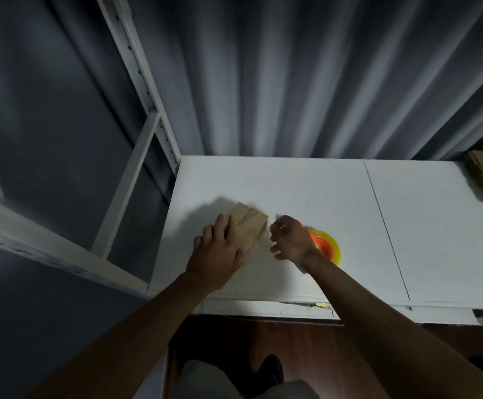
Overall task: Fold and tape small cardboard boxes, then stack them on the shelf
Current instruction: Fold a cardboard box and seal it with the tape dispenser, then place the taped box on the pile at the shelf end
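a: holding the small cardboard box [250, 227] down with my left hand [217, 254], fingers spread flat over its near end. it sits on the white table [306, 191], about seven o'clock from the table's middle.

b: and the right hand [290, 240]?

a: curled just at the box's three o'clock, over the orange and yellow tape dispenser [325, 246]; whether it pinches tape i cannot tell.

b: i'd press the seam shut and lay tape straight along the slit.

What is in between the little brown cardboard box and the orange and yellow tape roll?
In the head view, the right hand sits between the small brown cardboard box and the orange-and-yellow tape roll, fingers curled.
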